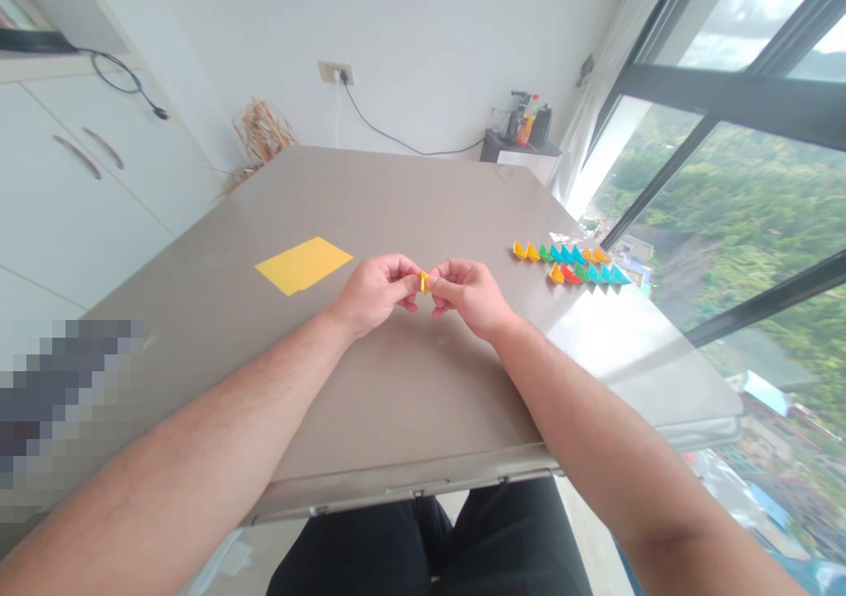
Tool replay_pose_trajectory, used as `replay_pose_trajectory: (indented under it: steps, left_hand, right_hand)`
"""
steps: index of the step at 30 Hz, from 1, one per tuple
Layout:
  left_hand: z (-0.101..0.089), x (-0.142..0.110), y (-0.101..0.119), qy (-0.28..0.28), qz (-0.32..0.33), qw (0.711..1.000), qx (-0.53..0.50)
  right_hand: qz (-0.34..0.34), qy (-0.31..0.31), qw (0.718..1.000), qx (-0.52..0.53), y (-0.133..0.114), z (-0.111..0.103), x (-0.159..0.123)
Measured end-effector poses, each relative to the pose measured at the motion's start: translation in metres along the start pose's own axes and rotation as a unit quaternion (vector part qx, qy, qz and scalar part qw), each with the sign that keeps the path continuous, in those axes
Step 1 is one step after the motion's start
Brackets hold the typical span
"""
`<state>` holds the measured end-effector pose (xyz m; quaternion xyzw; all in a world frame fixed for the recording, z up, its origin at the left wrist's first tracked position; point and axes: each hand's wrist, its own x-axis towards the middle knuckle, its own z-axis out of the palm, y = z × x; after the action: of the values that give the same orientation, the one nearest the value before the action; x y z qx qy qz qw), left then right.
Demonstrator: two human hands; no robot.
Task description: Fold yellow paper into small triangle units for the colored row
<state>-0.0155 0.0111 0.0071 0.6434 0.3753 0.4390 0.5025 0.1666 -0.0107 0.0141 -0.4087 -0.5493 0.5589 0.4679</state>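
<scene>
A small folded piece of yellow paper [424,282] is pinched between my two hands, just above the middle of the table. My left hand [380,294] grips its left side between thumb and fingers. From the other side, my right hand [468,294] pinches it the same way. The fingertips hide most of the paper, so its exact folded shape is unclear. To the left of my hands, a flat yellow sheet of paper [304,266] lies on the table.
Two rows of small folded paper boats [561,254] in orange, green, blue and red stand on the right of the grey-brown table [397,199]. A bottle [527,122] and a kettle stand on a low cabinet behind. A large window [714,164] borders the right side.
</scene>
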Motion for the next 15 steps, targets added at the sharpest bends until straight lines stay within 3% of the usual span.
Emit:
replay_pose_trajectory:
  steps: [5, 12, 15]
  left_hand:
    - [-0.0011, 0.0014, -0.0009, -0.005, 0.001, 1.000, -0.013]
    - [-0.0022, 0.0012, 0.0010, -0.048, 0.017, 0.998, -0.037]
    - [-0.0037, 0.0023, 0.0002, -0.046, 0.022, 0.998, -0.039]
  right_hand:
    - [-0.007, 0.005, 1.000, -0.019, -0.0033, 0.0006, -0.0017]
    - [0.028, -0.074, 0.995, 0.053, 0.0016, -0.0018, -0.0006]
    - [0.027, -0.062, 0.996, 0.051, 0.0020, -0.0008, -0.0005]
